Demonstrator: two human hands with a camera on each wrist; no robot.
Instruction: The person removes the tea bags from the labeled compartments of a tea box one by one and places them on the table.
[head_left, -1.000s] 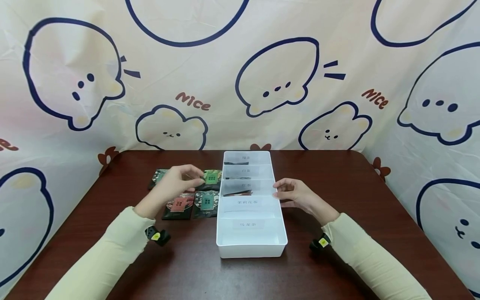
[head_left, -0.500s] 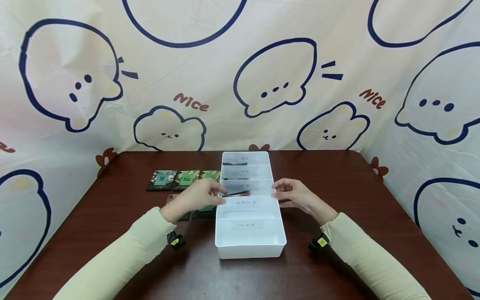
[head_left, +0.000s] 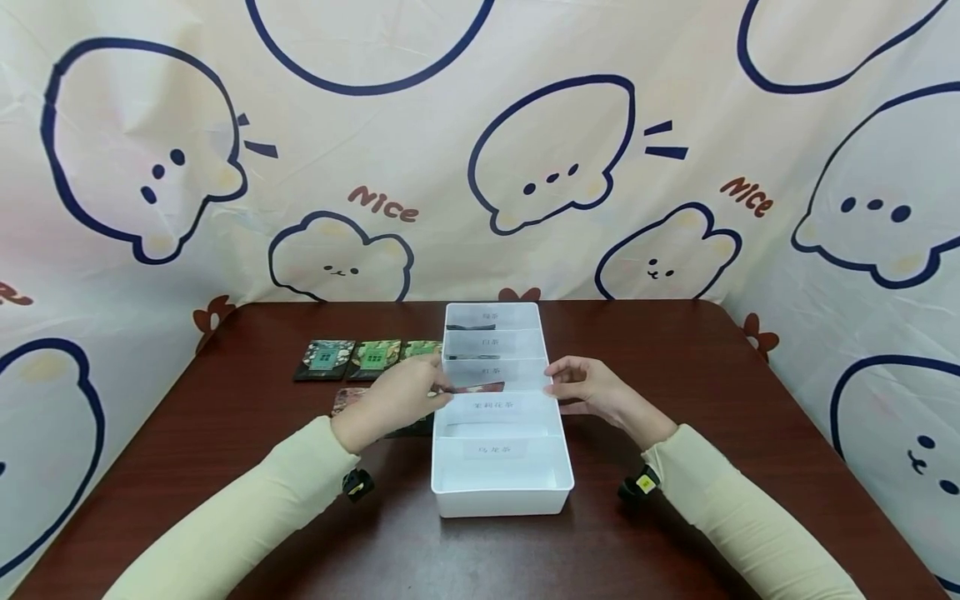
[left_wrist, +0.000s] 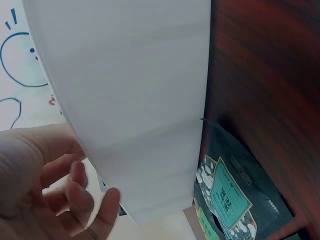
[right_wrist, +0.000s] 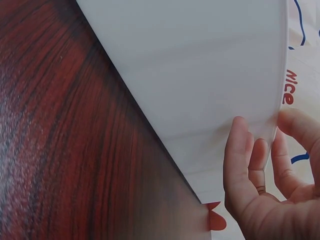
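Note:
A long white divided box (head_left: 504,502) with labelled compartments stands mid-table, its long side running away from me. My left hand (head_left: 399,396) reaches over its left rim, its fingertips pinching the end of a reddish tea sachet (head_left: 483,387) in the middle compartment. In the left wrist view that hand (left_wrist: 55,185) has curled fingers beside the rim, and the sachet is hidden behind the wall. My right hand (head_left: 596,392) holds the opposite rim; the right wrist view has its fingers (right_wrist: 237,155) along the outer wall. Dark sachet edges (head_left: 471,327) show in the two far compartments.
Left of the box lie tea sachets in two rows: a teal one (head_left: 324,360), a green one (head_left: 373,358) and another green one (head_left: 422,347) behind, a red one (head_left: 347,398) in front. My left arm partly covers the front row. A printed curtain (head_left: 442,167) encloses the table.
My left hand has moved right and slightly down, from above the sachets to the box's left rim. The reddish sachet's top edge has shifted and looks flatter. The right hand stays put.

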